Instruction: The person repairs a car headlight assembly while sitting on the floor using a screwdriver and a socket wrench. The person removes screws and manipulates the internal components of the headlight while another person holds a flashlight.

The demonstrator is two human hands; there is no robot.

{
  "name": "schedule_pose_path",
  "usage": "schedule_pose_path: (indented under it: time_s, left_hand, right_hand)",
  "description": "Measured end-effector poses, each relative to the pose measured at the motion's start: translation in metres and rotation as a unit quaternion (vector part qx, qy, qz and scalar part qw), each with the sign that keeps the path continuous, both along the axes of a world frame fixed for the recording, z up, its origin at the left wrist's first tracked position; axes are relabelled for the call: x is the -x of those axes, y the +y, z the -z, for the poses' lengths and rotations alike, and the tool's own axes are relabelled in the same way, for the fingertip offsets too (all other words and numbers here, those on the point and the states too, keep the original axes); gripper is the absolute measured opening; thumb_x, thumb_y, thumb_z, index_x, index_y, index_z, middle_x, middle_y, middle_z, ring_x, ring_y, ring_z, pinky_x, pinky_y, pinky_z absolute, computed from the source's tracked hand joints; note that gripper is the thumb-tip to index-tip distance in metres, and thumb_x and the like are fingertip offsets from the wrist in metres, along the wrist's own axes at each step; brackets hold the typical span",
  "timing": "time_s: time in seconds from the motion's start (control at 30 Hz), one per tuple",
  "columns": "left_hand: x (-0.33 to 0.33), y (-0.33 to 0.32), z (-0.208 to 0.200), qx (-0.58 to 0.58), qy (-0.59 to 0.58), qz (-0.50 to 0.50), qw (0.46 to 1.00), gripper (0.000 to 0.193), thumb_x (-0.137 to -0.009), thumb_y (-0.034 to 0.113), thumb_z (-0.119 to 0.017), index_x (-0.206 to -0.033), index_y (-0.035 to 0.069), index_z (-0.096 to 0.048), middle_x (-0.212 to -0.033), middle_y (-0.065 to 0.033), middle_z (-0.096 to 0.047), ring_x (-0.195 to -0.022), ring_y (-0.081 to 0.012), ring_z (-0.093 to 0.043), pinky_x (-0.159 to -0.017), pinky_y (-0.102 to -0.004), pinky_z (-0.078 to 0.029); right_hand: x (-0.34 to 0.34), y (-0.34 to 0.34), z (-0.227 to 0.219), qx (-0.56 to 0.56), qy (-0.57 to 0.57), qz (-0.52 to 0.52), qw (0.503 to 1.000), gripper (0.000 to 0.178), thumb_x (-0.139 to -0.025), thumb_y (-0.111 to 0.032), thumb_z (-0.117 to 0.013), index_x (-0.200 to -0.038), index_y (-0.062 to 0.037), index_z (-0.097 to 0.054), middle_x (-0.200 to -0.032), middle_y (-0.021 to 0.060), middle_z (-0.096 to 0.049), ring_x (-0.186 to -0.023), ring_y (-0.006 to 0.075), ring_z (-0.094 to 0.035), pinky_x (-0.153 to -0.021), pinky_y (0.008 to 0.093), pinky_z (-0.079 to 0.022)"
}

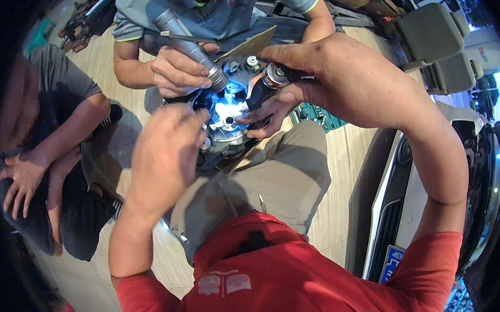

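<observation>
A round dark mechanical assembly with metal fittings (230, 135) lies above my lap, its middle brightly lit. At its left edge is my left hand (167, 146), fingers bent toward it and smeared by motion; whether they hold anything is hidden. My right hand (336, 67) reaches across from the right. Its thumb and forefinger close around a round silver-and-black part (274, 75) at the assembly's upper right. Opposite me, a co-worker's hand (177, 69) points a grey flashlight (190, 49) down into the assembly. More fingers (268, 118) rest on its right side below my hand, probably the co-worker's.
Another person (62, 137) sits at the left with hands on the knees. A green tool case (319, 118) lies on the floor (333, 174) beyond my right knee. A white car front (399, 204) stands close to my right arm, and grey seats (433, 36) are farther back.
</observation>
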State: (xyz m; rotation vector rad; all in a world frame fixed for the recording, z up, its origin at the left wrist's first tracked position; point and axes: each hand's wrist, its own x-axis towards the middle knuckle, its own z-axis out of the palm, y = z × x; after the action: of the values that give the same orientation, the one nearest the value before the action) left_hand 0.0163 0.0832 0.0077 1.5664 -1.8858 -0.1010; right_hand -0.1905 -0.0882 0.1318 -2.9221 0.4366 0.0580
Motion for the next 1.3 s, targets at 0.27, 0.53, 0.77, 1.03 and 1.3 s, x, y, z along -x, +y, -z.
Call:
schedule_pose_path:
  time_s: [0.27, 0.53, 0.77, 1.03, 1.3]
  left_hand:
    - [0.022, 0.036, 0.054, -0.05, -0.011, 0.081, 0.995, 0.045, -0.076, 0.017, -0.075, -0.118, 0.004, -0.066, -0.124, -0.015, -0.059, -0.123, -0.0392, -0.053, -0.108, -0.058, -0.04]
    - [0.004, 0.026, 0.055, -0.02, 0.01, 0.076, 0.997, 0.052, -0.078, 0.021, -0.075, -0.124, 0.003, -0.061, -0.133, -0.0154, -0.054, -0.13, -0.0388, -0.049, -0.109, -0.0591, -0.038]
    - [-0.001, 0.003, 0.043, -0.07, -0.039, 0.118, 0.99, 0.06, -0.076, 0.028, -0.075, -0.126, 0.0, -0.057, -0.128, -0.0147, -0.053, -0.123, -0.0343, -0.05, -0.108, -0.0552, -0.037]
    - [0.01, -0.001, 0.058, -0.021, -0.075, 0.09, 0.993, 0.05, -0.079, 0.01, -0.067, -0.127, 0.006, -0.054, -0.126, -0.0119, -0.055, -0.114, -0.0318, -0.052, -0.095, -0.0514, -0.041]
    - [0.022, 0.005, 0.051, -0.035, -0.103, 0.05, 0.993, 0.043, -0.082, 0.012, -0.064, -0.124, 0.006, -0.059, -0.127, -0.009, -0.056, -0.115, -0.0299, -0.049, -0.093, -0.0486, -0.04]
  right_hand:
    - [0.003, -0.007, -0.011, -0.086, 0.044, 0.035, 0.995, 0.056, -0.082, -0.013, -0.074, -0.134, -0.0035, -0.056, -0.099, 0.0212, -0.069, -0.087, 0.0393, -0.068, -0.074, 0.0438, -0.052]
    - [-0.013, -0.016, -0.026, 0.05, 0.059, -0.077, 0.994, 0.058, -0.075, -0.008, -0.077, -0.131, -0.0112, -0.062, -0.092, 0.0108, -0.066, -0.087, 0.0309, -0.064, -0.075, 0.0413, -0.051]
    - [-0.019, -0.012, -0.025, 0.112, 0.076, -0.093, 0.986, 0.054, -0.074, -0.011, -0.077, -0.127, -0.0136, -0.065, -0.086, 0.0095, -0.065, -0.081, 0.0305, -0.065, -0.072, 0.0416, -0.051]
    - [-0.013, -0.008, -0.024, -0.01, 0.081, -0.006, 0.997, 0.057, -0.077, -0.015, -0.078, -0.13, -0.0113, -0.059, -0.086, 0.0137, -0.067, -0.077, 0.0351, -0.067, -0.066, 0.0427, -0.052]
    - [-0.008, -0.005, -0.011, -0.112, -0.009, -0.012, 0.994, 0.05, -0.084, -0.024, -0.075, -0.125, -0.0005, -0.059, -0.093, 0.0188, -0.069, -0.083, 0.0388, -0.069, -0.073, 0.0427, -0.054]
